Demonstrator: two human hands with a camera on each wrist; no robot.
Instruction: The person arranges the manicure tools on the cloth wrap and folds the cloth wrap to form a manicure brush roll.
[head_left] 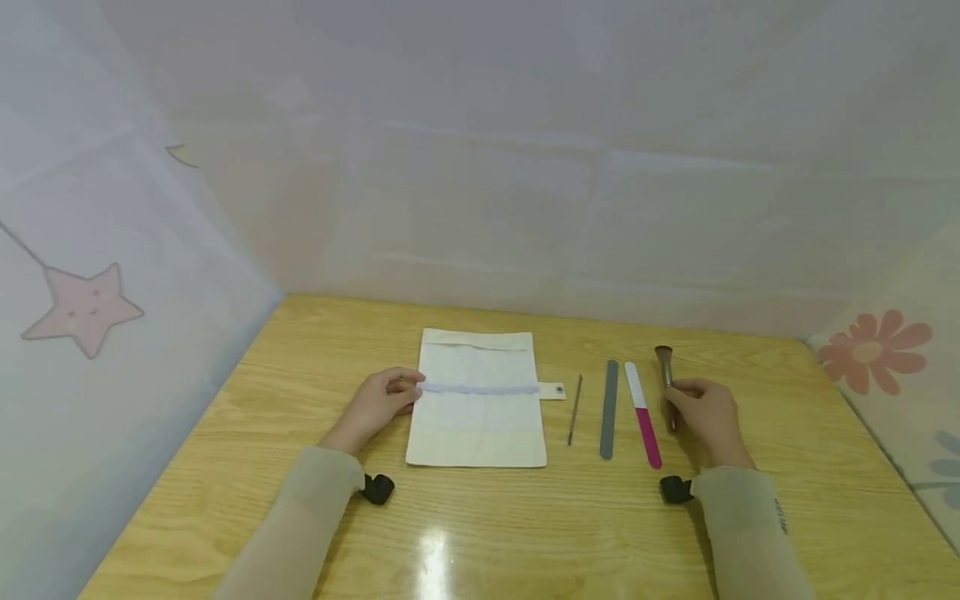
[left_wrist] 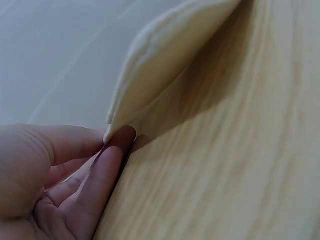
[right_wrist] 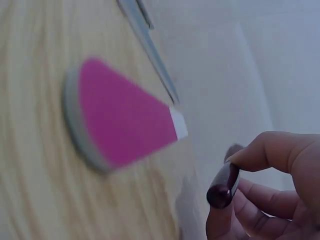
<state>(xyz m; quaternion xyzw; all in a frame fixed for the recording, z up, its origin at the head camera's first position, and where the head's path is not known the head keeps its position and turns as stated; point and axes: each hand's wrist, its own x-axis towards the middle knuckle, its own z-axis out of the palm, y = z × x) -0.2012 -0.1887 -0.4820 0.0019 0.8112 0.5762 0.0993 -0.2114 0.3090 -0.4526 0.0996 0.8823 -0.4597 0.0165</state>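
A flat cream fabric pouch (head_left: 476, 429) lies on the table, with a pale lilac band across its middle and a snap tab (head_left: 553, 391) sticking out to the right. My left hand (head_left: 378, 406) pinches its left edge between thumb and fingers; in the left wrist view that edge is lifted off the wood. On the right, my right hand (head_left: 708, 417) holds a makeup brush (head_left: 664, 357) by its dark handle, bristles pointing away from me. The rounded handle end (right_wrist: 220, 195) shows between thumb and fingers in the right wrist view.
Between pouch and brush lie a thin metal stick (head_left: 575, 410), a grey nail file (head_left: 609, 408) and a pink-and-white nail file (head_left: 648, 437), roughly side by side. Pale fabric walls (head_left: 480, 208) surround the far and side edges of the wooden table (head_left: 525, 533).
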